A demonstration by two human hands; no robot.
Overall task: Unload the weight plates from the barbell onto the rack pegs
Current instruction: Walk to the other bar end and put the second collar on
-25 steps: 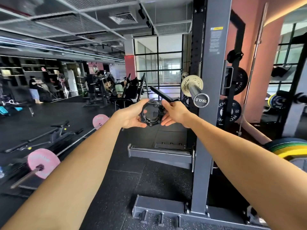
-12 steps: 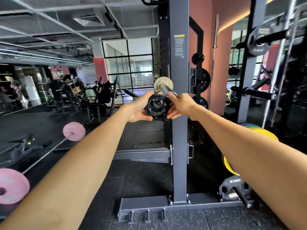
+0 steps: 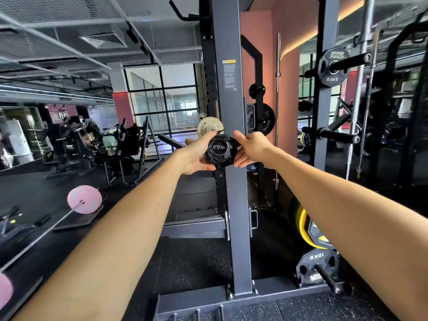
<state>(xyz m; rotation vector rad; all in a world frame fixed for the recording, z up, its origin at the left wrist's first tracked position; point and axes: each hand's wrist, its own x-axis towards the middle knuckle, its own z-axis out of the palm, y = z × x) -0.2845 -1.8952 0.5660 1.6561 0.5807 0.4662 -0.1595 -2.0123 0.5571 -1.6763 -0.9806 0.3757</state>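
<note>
A black collar (image 3: 218,151) is gripped by both hands (image 3: 195,155) (image 3: 251,148); the bar (image 3: 210,128) behind is mostly hidden, the fingers perhaps curled.

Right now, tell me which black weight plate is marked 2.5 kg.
The black plate on the upper right peg; the floor-level black plate reads 10 kg.

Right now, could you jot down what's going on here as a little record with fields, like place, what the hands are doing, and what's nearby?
Place: gym floor, in front of a dark rack upright
Left hand: grips the black barbell collar from the left
Right hand: pinches the collar's lever side
Collar position: around the barbell sleeve end, whose cap reads 1500LB
Behind the collar: pale Rogue plate on the sleeve
Stored plates: 2.5 kg plate on a peg upper right; 10 kg plate low right
Also in view: pink-plated barbell on the floor, left
</note>
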